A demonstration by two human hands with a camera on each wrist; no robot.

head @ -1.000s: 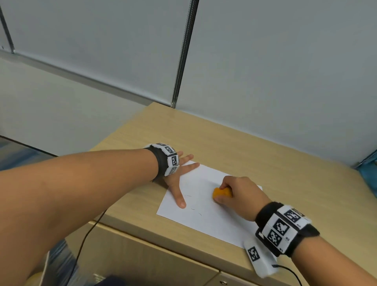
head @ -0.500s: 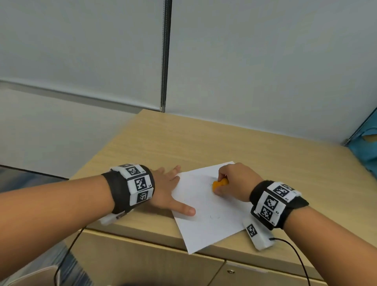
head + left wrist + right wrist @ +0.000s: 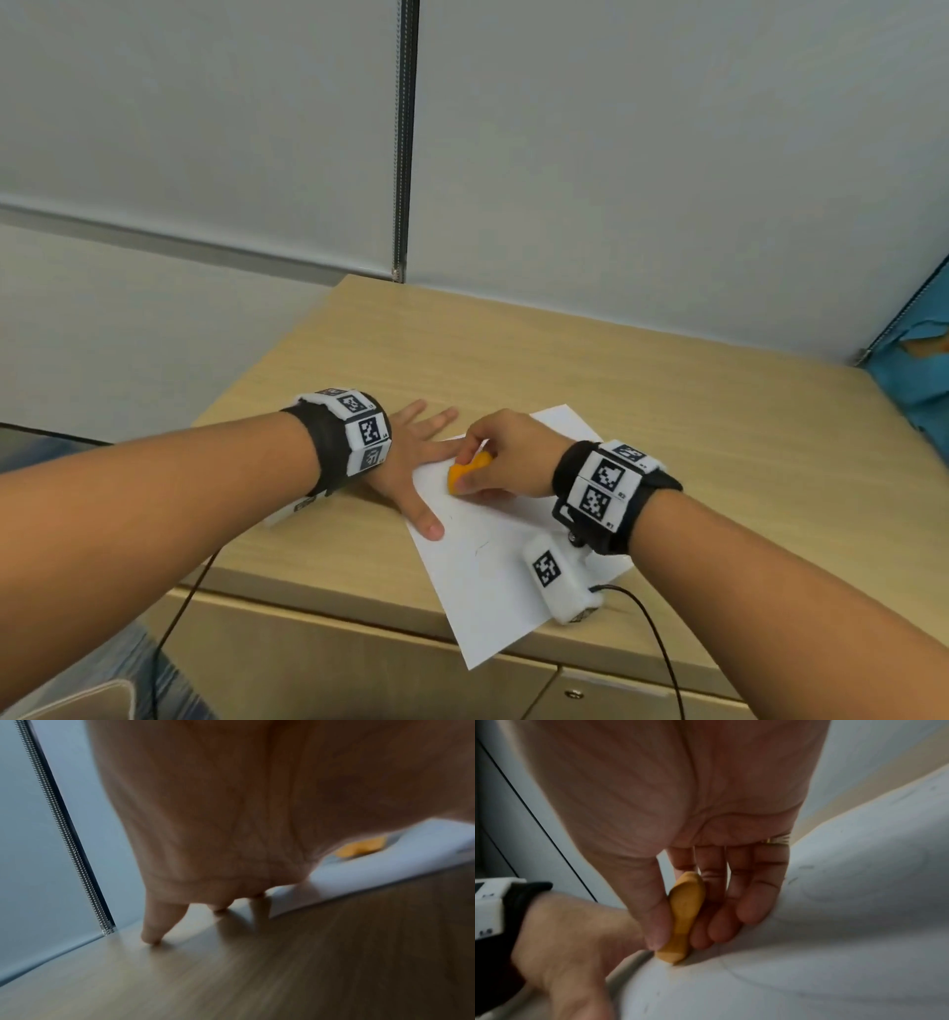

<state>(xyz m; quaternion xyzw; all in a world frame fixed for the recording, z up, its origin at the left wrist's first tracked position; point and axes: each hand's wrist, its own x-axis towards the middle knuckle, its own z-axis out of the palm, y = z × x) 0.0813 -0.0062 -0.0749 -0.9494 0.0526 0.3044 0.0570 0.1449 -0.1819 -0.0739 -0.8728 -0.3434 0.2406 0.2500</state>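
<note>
Erasing marks with an orange eraser (image 3: 464, 473)
Your right hand (image 3: 508, 452) pinches it low between thumb and fingers, tip on the paper (image 3: 493, 575) near its left edge. Your left hand (image 3: 405, 462) lies flat, fingers spread, thumb pinning the paper to the table (image 3: 693, 437). The eraser looks soft and grippy, and thin paper likely buckles: rub lightly.

Looks like an office room: pale wooden worktop (image 3: 565, 370) with cupboard doors (image 3: 334, 658) under its near edge, big grey blinds (image 3: 205, 128) on the far side, a bead chain (image 3: 398, 154) between them, a white sheet of paper (image 3: 493, 580) on top.
</note>
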